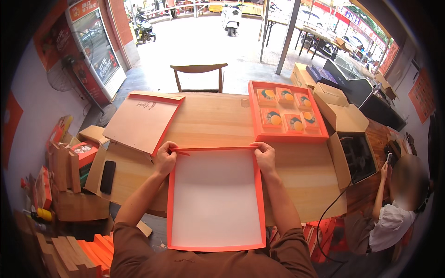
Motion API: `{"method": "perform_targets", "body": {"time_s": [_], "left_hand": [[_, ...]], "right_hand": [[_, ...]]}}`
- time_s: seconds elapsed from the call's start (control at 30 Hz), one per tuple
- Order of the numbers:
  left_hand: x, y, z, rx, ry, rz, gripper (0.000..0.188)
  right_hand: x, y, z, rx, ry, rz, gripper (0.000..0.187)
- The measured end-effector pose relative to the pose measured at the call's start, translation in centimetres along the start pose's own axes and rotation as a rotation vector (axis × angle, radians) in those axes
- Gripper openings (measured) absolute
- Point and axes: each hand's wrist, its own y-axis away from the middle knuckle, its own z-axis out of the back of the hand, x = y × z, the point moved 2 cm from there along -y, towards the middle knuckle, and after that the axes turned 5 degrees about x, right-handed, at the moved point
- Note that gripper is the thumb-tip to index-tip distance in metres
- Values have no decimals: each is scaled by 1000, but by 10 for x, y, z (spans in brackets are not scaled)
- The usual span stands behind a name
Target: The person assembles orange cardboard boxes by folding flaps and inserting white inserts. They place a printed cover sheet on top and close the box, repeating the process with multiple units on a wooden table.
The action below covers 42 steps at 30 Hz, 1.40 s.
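Both hands are on the empty tray (215, 199), an orange-rimmed box half with a white inside, lying on the table (218, 120) right in front of the person and hanging a little over the near edge. The left hand (165, 159) pinches the far left corner, fingers closed over the rim; the right hand (265, 156) does the same at the far right corner. So both grips are shut on that far wall, which looks like it is being folded or pressed into shape.

Beyond it, just past the right hand, sits a filled tray (286, 113) with six small orange packets set in two rows, which looks finished. To the left lies a flat lid (141, 121), brown side up with an orange edge, unused for now. The tray in hand holds nothing, so by my reckoning this one is early: walls being squared, filling and closing yet to come.

A phone (107, 176) rests at the left edge, cartons (340, 116) stand at the right, and another person (394, 204) sits nearby.
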Motion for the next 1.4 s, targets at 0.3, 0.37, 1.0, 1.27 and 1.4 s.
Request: {"method": "perform_targets", "body": {"time_s": [0.3,0.37,1.0,1.27,1.4], "left_hand": [[-23,6,-8,16,-169,-44,19],[-28,7,-10,3,-242,-125,19],[-69,-5,-32,362,-1382,-657,11],[-97,-10,-31,541,-1216,-636,12],[-91,-12,-28,536,-1141,-548,13]], "right_hand": [[0,0,-3,-13,1,37,25],[3,1,-3,-1,23,72,24],[47,19,-22,176,1199,404,16],[56,22,-20,281,1271,390,17],[58,15,-24,268,1286,324,14]]}}
